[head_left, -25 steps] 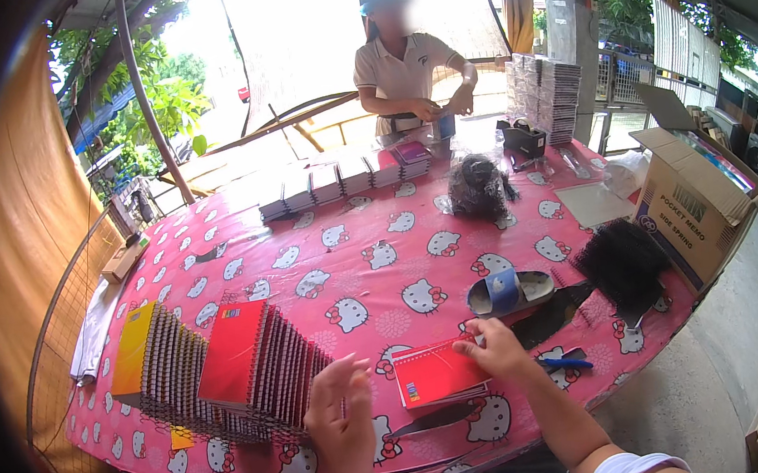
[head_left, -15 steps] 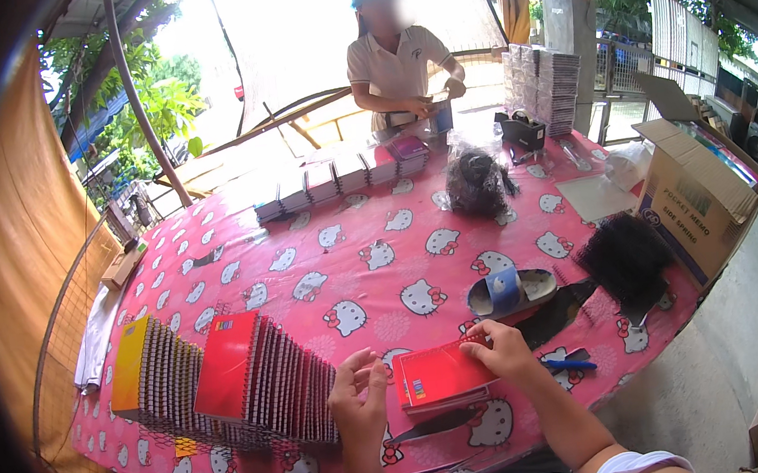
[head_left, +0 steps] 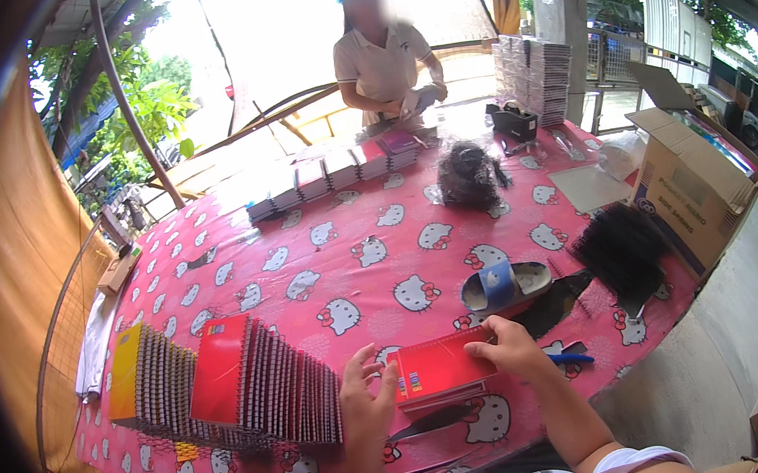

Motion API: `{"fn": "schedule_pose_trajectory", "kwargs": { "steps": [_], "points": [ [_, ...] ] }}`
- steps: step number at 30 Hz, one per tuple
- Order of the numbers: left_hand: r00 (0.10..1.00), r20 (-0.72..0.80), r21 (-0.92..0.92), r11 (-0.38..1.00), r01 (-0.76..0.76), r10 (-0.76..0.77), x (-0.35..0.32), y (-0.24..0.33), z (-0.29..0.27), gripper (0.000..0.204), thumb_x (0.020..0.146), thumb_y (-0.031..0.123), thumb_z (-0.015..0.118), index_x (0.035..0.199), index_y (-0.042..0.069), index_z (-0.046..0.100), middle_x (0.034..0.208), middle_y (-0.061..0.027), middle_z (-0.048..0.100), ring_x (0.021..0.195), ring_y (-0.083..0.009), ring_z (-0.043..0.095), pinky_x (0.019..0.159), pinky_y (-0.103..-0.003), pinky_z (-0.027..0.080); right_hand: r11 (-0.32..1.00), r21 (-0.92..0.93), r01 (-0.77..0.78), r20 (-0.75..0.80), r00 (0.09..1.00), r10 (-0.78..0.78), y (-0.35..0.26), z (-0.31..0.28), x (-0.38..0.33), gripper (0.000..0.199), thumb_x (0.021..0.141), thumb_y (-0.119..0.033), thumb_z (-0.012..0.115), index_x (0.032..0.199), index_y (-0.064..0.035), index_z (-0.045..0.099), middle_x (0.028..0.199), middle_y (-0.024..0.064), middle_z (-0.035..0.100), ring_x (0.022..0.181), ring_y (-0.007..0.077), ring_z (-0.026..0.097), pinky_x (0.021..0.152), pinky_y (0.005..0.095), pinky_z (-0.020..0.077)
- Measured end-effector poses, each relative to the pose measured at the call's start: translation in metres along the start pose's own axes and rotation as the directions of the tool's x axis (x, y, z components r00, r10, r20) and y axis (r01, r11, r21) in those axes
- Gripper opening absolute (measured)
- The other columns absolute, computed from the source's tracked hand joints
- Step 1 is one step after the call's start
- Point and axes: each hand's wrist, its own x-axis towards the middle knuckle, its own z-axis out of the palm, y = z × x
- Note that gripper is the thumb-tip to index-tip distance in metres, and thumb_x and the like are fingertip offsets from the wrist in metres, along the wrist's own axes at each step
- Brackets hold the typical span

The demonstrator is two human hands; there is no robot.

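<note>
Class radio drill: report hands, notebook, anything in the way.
Right hand: thumb on red notebook, grip unclear. Left hand: open by its left edge, contact unclear. Slipper just beyond right hand, blue-handled tool beside right wrist; neither covers notebook.

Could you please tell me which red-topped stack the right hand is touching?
The right hand touches the low red-topped stack; the taller red-topped stack stands left of the left hand.

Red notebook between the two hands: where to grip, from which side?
I'd pinch the red notebook at its right short edge, coming from the right, thumb on the cover, as the right hand does. It's a thin rectangle, so that edge suits a pinch. I'd avoid the far long edge: a row of holes runs along it.
</note>
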Motion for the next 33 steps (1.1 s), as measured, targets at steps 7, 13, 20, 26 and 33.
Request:
{"fn": "schedule_pose_trajectory", "kwargs": {
  "steps": [7, 13, 20, 26, 33],
  "points": [
    [0.976, -0.061, -0.130, 0.968, -0.217, 0.211, -0.011, -0.003, 0.028, 0.078, 0.083, 0.000, 0.064, 0.149, 0.012, 0.023, 0.142, -0.0230, 0.033, 0.125, -0.0360, 0.043, 0.102, -0.043, 0.037, 0.843, 0.453, 0.291, -0.086, 0.955, -0.284, 0.013, 0.015, 0.000, 0.025, 0.080, 0.007, 0.069, 0.093, -0.0061, 0.052, 0.086, -0.0005, 0.058, 0.080, 0.0050, 0.054, 0.071, 0.0219, 0.0459],
    [0.929, 0.025, 0.141, 0.919, -0.368, 0.369, -0.016, 0.003, 0.036, 0.070, 0.077, -0.008, 0.063, 0.140, 0.010, 0.038, 0.129, -0.0238, 0.040, 0.119, -0.0383, 0.045, 0.098, -0.042, 0.040, 0.756, 0.360, 0.547, -0.084, 0.826, -0.558, 0.008, 0.030, -0.010, 0.031, 0.081, 0.008, 0.068, 0.097, -0.0079, 0.046, 0.097, 0.0029, 0.055, 0.091, 0.0099, 0.052, 0.082, 0.0259, 0.0446],
    [0.896, -0.080, 0.420, 0.830, -0.366, 0.436, -0.021, 0.035, 0.045, 0.053, 0.073, 0.015, 0.077, 0.122, 0.014, 0.059, 0.146, -0.0190, 0.031, 0.122, -0.0342, 0.047, 0.107, -0.055, 0.024, 0.802, 0.375, 0.465, -0.032, 0.871, -0.491, 0.024, 0.042, -0.005, 0.027, 0.084, -0.001, 0.067, 0.100, -0.0041, 0.046, 0.095, 0.0080, 0.058, 0.084, 0.0174, 0.059, 0.077, 0.0311, 0.0470],
    [0.848, 0.010, 0.326, 0.800, -0.504, 0.530, -0.014, 0.034, 0.043, 0.016, 0.072, 0.008, 0.077, 0.087, 0.010, 0.073, 0.088, -0.0040, 0.069, 0.087, -0.0211, 0.060, 0.090, -0.037, 0.037, 0.670, -0.141, 0.729, 0.097, 0.684, -0.723, 0.000, -0.004, -0.016, 0.028, 0.078, -0.006, 0.072, 0.100, -0.0018, 0.055, 0.098, 0.0152, 0.062, 0.090, 0.0311, 0.063, 0.080, 0.0388, 0.0493],
    [0.831, -0.016, 0.329, 0.787, -0.521, 0.556, -0.013, 0.043, 0.047, 0.012, 0.071, 0.012, 0.078, 0.083, 0.013, 0.073, 0.081, 0.0018, 0.069, 0.079, -0.0159, 0.059, 0.082, -0.035, 0.033, 0.743, -0.668, -0.030, -0.438, 0.823, -0.361, 0.066, -0.141, 0.051, 0.033, 0.071, -0.016, 0.078, 0.097, 0.0003, 0.064, 0.103, 0.0193, 0.063, 0.097, 0.0353, 0.061, 0.086, 0.0424, 0.0488]
  ]
}}
